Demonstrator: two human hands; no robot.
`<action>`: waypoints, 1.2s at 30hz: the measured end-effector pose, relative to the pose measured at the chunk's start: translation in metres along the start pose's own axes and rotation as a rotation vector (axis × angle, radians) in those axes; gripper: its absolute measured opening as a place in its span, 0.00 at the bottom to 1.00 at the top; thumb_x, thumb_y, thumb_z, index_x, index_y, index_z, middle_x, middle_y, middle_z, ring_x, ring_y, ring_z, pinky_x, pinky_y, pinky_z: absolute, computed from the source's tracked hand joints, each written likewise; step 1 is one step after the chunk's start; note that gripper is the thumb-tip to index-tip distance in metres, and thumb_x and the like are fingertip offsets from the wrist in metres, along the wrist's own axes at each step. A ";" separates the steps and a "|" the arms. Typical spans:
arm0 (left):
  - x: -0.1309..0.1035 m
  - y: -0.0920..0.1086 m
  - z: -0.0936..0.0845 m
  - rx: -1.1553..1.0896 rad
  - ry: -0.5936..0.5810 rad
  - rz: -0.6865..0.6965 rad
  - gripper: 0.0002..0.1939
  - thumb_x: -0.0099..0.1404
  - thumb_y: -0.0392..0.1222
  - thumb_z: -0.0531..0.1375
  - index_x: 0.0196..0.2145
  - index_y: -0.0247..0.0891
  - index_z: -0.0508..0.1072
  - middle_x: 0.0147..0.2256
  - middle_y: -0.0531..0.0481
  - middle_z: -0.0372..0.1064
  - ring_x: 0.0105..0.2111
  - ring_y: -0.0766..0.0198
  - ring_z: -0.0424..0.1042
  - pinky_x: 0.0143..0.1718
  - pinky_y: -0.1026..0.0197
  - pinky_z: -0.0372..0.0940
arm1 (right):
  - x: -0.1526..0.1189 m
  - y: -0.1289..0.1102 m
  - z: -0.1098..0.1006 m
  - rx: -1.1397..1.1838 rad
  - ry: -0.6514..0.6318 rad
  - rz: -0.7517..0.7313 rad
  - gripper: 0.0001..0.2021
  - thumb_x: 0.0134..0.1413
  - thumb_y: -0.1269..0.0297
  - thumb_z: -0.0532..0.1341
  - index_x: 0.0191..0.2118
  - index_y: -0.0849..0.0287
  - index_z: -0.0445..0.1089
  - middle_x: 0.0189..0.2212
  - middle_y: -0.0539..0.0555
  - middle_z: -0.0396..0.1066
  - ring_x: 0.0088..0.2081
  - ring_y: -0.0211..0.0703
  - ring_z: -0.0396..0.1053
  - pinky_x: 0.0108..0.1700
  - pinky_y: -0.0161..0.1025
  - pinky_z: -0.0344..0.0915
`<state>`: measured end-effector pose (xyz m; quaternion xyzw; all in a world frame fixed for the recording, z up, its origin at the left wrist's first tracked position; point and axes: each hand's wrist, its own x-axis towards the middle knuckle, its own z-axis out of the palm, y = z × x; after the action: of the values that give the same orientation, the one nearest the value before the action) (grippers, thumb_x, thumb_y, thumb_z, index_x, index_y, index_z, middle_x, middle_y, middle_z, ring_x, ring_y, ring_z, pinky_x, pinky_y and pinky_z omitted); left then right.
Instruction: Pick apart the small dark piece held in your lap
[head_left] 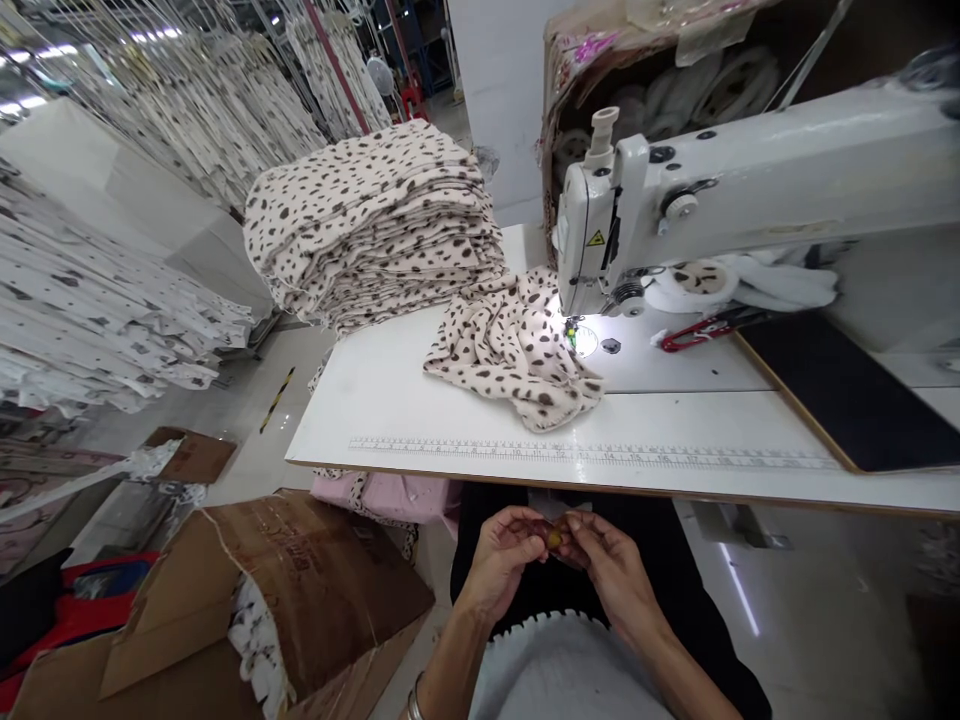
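Above my lap, just below the table edge, my left hand (506,557) and my right hand (604,560) meet with fingers pinched. Between the fingertips is a small rounded thing (554,538), yellow with reddish-brown parts; its kind I cannot make out. Both hands seem to grip it. On the table in front lies a crumpled piece of spotted fabric (517,345), cream with dark brown spots, its right side by the needle area of the white sewing machine (600,240).
A thick stack of spotted fabric pieces (375,220) stands at the table's back left. Red-handled scissors (697,330) and a dark board (855,390) lie right of the needle. An open cardboard box (322,590) stands on the floor at left. Printed fabrics (90,290) hang beyond.
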<state>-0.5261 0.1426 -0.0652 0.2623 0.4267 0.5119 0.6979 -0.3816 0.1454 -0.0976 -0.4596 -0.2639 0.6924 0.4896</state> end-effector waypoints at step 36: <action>0.003 0.004 -0.005 0.083 0.158 0.024 0.16 0.46 0.40 0.75 0.34 0.35 0.78 0.30 0.50 0.74 0.30 0.70 0.70 0.37 0.67 0.65 | -0.006 -0.018 -0.006 -0.599 -0.119 -0.403 0.13 0.58 0.50 0.62 0.40 0.51 0.78 0.38 0.53 0.75 0.39 0.43 0.73 0.41 0.36 0.71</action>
<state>-0.5319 0.1465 -0.0658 0.2545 0.4982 0.5212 0.6445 -0.3678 0.1462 -0.0833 -0.4802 -0.5683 0.4998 0.4435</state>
